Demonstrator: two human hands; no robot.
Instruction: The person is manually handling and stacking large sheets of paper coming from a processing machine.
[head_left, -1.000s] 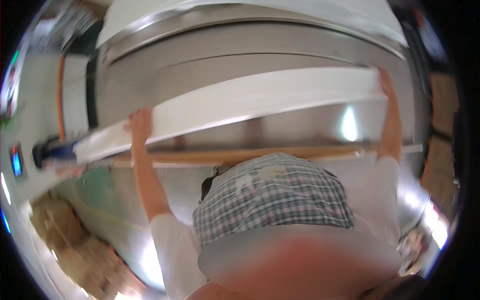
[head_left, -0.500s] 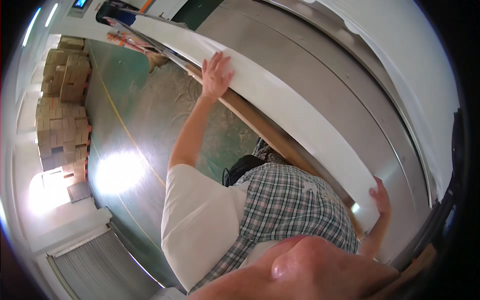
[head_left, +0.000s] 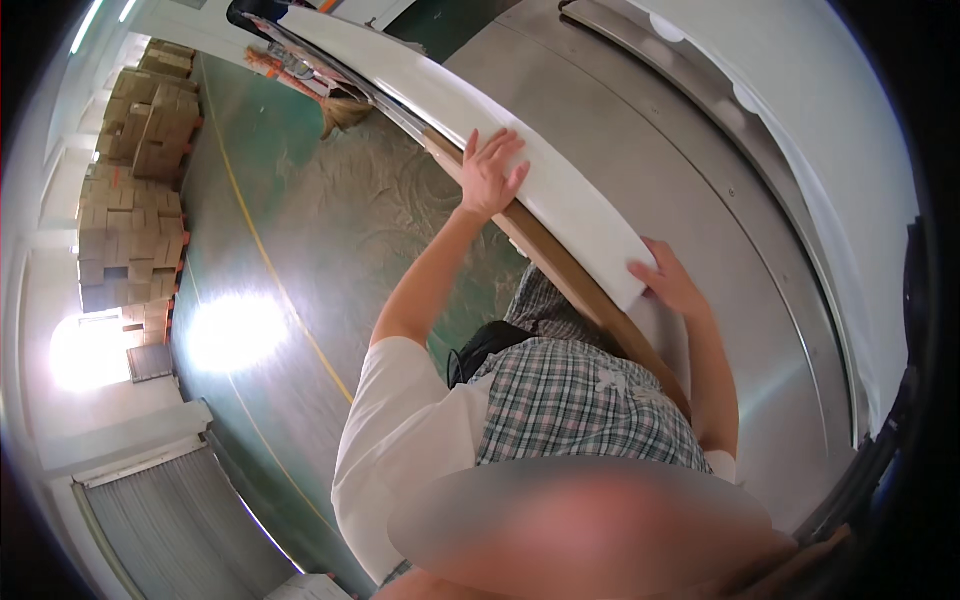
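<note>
A long, smooth white strip (head_left: 560,205), like a panel or folded sheet, runs from the far left toward my body. I cannot make out its material. My left hand (head_left: 490,175) lies on its near edge with the fingers spread. At the strip's near end, my right hand (head_left: 672,280) pinches the corner, thumb on top and fingers partly hidden at the far side. Below the strip, a brown board or rail (head_left: 575,270) follows the edge of a grey metal table (head_left: 640,150).
White sheeting (head_left: 800,130) hangs along the right side by a metal bar. Stacked cardboard boxes (head_left: 130,225) stand on pallets at the left. A straw broom (head_left: 343,113) leans near the table's far end, above the green floor (head_left: 300,200).
The white strip's near end has shifted forward and left, away from my body. My right hand has moved that way with it. My left hand has slid right and nearer.
</note>
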